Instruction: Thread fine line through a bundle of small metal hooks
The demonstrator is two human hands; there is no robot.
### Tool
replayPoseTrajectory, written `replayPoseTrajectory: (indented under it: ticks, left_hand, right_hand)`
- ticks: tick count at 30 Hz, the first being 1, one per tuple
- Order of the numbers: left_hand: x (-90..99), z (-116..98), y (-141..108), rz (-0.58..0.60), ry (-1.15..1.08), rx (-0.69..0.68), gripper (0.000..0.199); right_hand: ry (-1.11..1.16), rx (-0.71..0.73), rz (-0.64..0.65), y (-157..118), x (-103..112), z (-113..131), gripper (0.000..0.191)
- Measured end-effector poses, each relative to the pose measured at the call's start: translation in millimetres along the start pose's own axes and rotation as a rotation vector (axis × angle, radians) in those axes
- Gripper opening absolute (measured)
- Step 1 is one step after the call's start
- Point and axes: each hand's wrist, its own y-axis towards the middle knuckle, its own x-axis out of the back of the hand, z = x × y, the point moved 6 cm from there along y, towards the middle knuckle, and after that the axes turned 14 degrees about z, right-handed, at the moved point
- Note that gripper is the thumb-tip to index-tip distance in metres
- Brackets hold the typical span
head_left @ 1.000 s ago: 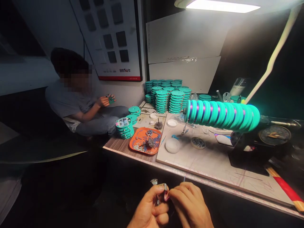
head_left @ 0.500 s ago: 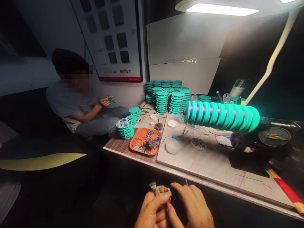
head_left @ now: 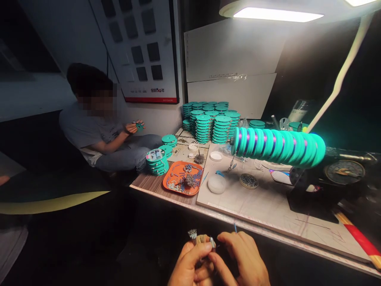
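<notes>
Keep the left hand (head_left: pixel 193 260) pinching the small metal piece (head_left: pixel 212 242) at its one o'clock, tips steady, with the bundle of metal parts (head_left: pixel 192 234) clear at twelve. Guide the right hand (head_left: pixel 248 258), at three, lightly. From here I cannot tell whether its grip closes on anything; fingers hide the blue rod's (head_left: pixel 235 227) lower end.

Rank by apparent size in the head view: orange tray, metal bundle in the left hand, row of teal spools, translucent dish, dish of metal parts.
1. Row of teal spools
2. Orange tray
3. Translucent dish and dish of metal parts: too alike to rank
4. Metal bundle, judging by its visible part
</notes>
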Motion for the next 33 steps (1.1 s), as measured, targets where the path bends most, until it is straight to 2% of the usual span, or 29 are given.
replayPoseTrajectory:
  ticks: [5,9,12,15,20,26,30,33]
  left_hand:
    - [-5.2,-4,0,0.140,0.053,0.045,0.029]
    - [-10.5,-9,-2,0.163,0.158,0.050,0.032]
    - [-14.6,-17,-4,0.132,0.303,-0.062,0.035]
    - [-18.9,-25,-5,0.085,0.429,-0.204,0.039]
    - [-24.1,-29,-5,0.070,0.435,-0.289,0.038]
    - [-32.2,-38,-10,0.133,0.345,-0.354,0.030]
    - [-38.1,-49,-20,0.155,0.502,-0.394,0.031]
    - [-41.4,-58,-28,0.129,0.624,-0.427,0.030]
  right_hand:
    - [0.049,-0.049,0.019,0,-1,-3,0.018]
    - [0.000,0.096,-0.031,1,2,6,0.009]
    - [-0.030,0.176,-0.096,3,6,12,0.008]
    - [-0.023,0.174,-0.113,4,7,13,0.009]
    - [-0.042,0.172,-0.130,1,6,11,0.008]
    - [-0.161,0.252,-0.010,10,8,14,0.009]
    - [-0.246,0.421,0.100,24,20,22,0.010]
    - [-0.313,0.514,0.168,33,29,20,0.010]
